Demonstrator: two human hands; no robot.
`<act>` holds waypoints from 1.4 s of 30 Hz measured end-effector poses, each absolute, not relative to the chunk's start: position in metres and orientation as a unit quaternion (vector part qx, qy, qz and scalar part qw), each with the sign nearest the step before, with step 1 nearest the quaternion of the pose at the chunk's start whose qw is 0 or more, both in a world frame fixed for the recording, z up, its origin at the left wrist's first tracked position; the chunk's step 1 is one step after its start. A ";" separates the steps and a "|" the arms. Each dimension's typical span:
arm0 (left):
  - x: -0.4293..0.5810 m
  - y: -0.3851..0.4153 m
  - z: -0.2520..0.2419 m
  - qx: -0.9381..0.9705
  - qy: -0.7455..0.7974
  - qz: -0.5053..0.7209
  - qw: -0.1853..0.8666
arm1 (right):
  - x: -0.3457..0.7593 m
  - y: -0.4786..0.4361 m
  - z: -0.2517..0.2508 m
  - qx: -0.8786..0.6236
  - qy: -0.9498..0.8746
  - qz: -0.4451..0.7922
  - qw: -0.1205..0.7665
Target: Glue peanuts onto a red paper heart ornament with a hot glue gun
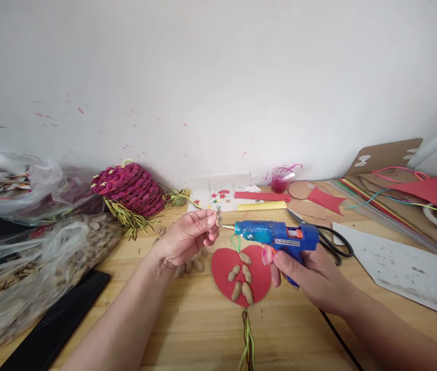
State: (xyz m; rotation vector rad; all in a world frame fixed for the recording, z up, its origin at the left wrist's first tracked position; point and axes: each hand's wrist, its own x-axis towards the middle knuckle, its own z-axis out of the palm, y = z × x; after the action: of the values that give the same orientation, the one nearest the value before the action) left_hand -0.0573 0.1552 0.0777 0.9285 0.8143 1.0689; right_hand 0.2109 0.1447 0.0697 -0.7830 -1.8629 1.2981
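Between the thumb and fingers of my left hand point(191, 234) is a peanut point(219, 217), held up above the table. My right hand point(311, 278) grips a blue glue gun point(276, 234) by its handle, its nozzle pointing left and at or very near the peanut. Below, a red paper heart point(222, 270) lies flat with several peanuts point(246, 293) on it in two rough columns. A green loop point(236, 242) shows at its top, and a yarn tassel point(246, 340) hangs from its lower tip. More loose peanuts point(197, 264) lie partly hidden behind my left wrist.
Plastic bags of peanuts point(87, 242) and a black flat object point(64, 314) occupy the left. A purple peanut-covered ornament point(133, 190) leans on the wall. Paper stars point(222, 195), scissors point(334, 232), a pink-stained cup point(280, 180) and coloured paper point(324, 198) stand behind; white card point(403, 268) lies right.
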 end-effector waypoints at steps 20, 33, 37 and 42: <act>-0.054 0.153 0.078 0.411 0.364 0.476 0.687 | 0.208 0.143 0.075 -0.315 -0.735 0.485 0.353; -0.055 0.154 0.076 0.404 0.372 0.479 0.684 | 0.208 0.143 0.076 -0.316 -0.734 0.491 0.347; -0.056 0.154 0.077 0.401 0.368 0.482 0.686 | 0.208 0.143 0.074 -0.313 -0.738 0.485 0.349; -0.056 0.154 0.078 0.399 0.362 0.483 0.690 | 0.208 0.144 0.073 -0.314 -0.737 0.485 0.352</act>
State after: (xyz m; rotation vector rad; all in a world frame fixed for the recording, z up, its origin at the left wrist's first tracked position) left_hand -0.0565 0.1542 0.0783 0.8918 0.8104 1.0813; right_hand 0.2084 0.1443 0.0729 -0.8123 -1.9066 1.2541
